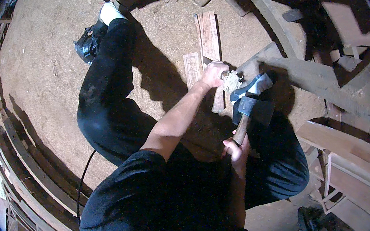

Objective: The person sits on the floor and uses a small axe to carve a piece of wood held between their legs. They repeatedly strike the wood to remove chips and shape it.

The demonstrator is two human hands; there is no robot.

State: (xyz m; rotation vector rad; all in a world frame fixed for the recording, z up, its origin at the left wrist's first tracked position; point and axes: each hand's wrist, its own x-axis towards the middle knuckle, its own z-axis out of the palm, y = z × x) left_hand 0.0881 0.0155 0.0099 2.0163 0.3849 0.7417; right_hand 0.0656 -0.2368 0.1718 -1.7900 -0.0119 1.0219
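Note:
My left hand (214,74) is closed around what looks like a chisel. Its pale end (233,82) is frayed into loose fibres, and a dark tip shows on the hand's other side; the middle is hidden in my fist. Beneath that hand lie reddish wooden boards (209,33), one piece (219,102) sticking out towards me. In my right hand (237,152) is an axe, gripped by its wooden handle (241,130). The dark axe head (256,110) is raised over my right leg, close to my blue and white shoe (257,85) and apart from the frayed end.
Sawdust covers the ground (163,25). A thick grey beam (310,75) lies beyond my right foot. Stacked planks (347,144) stand at the right. A black plastic bag (86,47) is beside my outstretched left leg. Long timbers (26,165) run along the left, near a black cable (82,181).

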